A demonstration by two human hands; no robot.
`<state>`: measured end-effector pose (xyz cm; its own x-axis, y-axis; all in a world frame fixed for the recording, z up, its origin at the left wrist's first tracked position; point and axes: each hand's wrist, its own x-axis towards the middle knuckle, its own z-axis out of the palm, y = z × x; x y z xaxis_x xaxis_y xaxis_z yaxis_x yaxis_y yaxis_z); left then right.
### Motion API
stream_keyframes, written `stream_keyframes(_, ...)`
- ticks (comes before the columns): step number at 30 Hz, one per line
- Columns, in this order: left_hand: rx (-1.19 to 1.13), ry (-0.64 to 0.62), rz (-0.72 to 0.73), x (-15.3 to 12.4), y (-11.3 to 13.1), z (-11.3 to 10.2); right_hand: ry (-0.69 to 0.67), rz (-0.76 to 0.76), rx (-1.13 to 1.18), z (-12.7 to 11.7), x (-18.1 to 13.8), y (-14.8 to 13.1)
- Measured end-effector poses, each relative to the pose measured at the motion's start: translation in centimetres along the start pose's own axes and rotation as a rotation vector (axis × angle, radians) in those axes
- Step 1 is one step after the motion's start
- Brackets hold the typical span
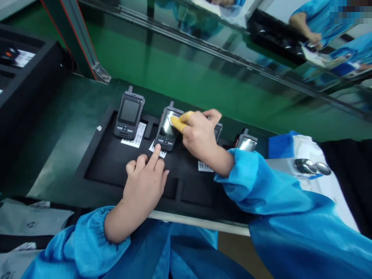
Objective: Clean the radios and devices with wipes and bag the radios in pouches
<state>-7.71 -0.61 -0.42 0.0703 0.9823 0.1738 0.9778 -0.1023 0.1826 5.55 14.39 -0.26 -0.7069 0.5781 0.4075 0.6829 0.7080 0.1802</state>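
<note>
A row of handheld two-way radios with screens and stub antennas lies on a black foam tray [107,166]. On the second radio [166,141] from the left, my left hand [145,178] rests its stretched index fingertip at the lower edge; the other fingers are bent and hold nothing. My right hand [200,133], with yellow finger cots [180,123] on two fingers, presses closed fingertips to that radio's screen. A whitish bit shows under them, too small to name. The leftmost radio [129,114] lies on a printed label [136,136]. My right hand partly hides a third radio [217,131].
Another radio [246,142] lies at the tray's right, near a blue and white packet [286,145]. A metal frame post [87,42] stands behind left. Black trays [31,77] and grey bags [31,219] are at left. Co-workers in blue sleeves [309,15] work beyond the glass.
</note>
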Motion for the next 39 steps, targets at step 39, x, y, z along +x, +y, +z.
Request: stream_keyframes(39,0.062,0.067,-0.187,-0.7,-6.3,-1.1,0.131,-0.393,-0.023,0.9,8.8,-8.2)
